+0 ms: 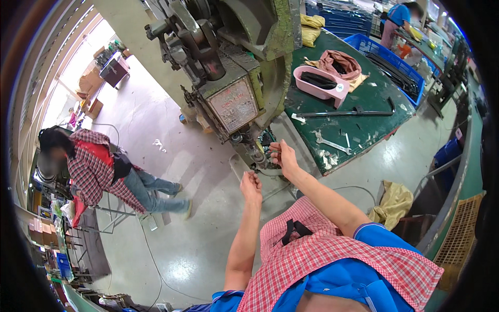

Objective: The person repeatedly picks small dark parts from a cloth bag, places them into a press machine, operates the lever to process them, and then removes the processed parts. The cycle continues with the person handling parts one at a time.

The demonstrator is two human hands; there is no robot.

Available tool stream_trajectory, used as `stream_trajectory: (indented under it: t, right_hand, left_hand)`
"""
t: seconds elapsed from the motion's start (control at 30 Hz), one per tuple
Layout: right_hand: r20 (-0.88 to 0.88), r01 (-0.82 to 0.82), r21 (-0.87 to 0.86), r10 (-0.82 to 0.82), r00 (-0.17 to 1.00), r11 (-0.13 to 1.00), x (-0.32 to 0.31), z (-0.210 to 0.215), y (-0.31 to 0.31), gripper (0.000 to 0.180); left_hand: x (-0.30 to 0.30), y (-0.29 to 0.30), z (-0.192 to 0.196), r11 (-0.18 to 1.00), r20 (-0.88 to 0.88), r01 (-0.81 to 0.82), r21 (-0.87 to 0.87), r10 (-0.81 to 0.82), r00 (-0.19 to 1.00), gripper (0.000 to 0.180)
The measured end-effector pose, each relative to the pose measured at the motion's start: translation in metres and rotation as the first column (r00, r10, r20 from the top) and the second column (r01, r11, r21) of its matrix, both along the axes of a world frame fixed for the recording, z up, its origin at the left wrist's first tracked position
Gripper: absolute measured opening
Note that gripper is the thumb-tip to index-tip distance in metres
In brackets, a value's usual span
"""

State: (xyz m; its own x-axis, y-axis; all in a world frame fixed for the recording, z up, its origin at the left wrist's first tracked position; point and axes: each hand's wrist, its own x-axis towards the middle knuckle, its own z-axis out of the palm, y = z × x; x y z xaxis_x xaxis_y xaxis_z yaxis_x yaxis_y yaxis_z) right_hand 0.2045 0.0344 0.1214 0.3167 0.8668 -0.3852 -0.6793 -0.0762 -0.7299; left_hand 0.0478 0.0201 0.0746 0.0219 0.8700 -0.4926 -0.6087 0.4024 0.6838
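Note:
Below the working head of a large, worn green press machine [228, 99], my two hands are raised close together. My left hand [251, 186] is closed, its fingers curled in just below and left of the press tool [255, 151]. On the other side of the tool, my right hand [283, 157] has its fingers bent together in a pinch. Anything held in either hand is too small or hidden to make out. The green-topped table [358, 135] beside the right hand carries a long black bar with a hooked end [345, 113], a wrench [332, 142] and scattered scraps.
A pink plastic container [322, 86] with black pieces and an open brown bag [339, 65] stand on the table. Behind it is a blue crate [387, 65] of black strips. A person in a checked shirt [112, 166] stands at left. A yellowish sack [392, 203] lies at right.

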Motion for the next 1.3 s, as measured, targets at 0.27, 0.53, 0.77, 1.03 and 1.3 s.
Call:
stream_trajectory:
  t: [0.27, 0.53, 0.77, 1.03, 1.3]
  right_hand:
    - [0.097, 0.073, -0.087, -0.065, 0.993, 0.994, 0.023, 0.011, -0.008, 0.040]
    - [-0.194, 0.026, -0.098, -0.044, 0.980, 0.995, 0.045, -0.028, -0.009, 0.040]
    - [-0.080, -0.020, -0.190, 0.005, 0.997, 0.982, 0.070, -0.042, -0.023, 0.042]
    - [-0.163, -0.114, -0.081, 0.099, 0.982, 0.990, 0.057, -0.044, -0.003, 0.046]
    - [-0.033, -0.194, -0.032, 0.193, 0.981, 0.981, 0.029, -0.012, 0.030, 0.046]
  left_hand:
    - [0.002, 0.013, 0.015, 0.996, 0.036, -0.091, 0.013, 0.090, 0.995, 0.029]
    - [-0.003, -0.015, 0.004, 0.999, 0.085, -0.037, -0.025, 0.039, 0.996, 0.029]
    - [-0.029, -0.014, -0.054, 0.989, 0.069, -0.102, -0.108, 0.110, 0.991, 0.025]
    - [0.005, 0.000, -0.019, 0.995, 0.026, -0.066, -0.078, 0.069, 0.997, 0.030]
    - [0.011, 0.022, 0.003, 0.998, -0.005, -0.062, 0.020, 0.062, 0.998, 0.040]
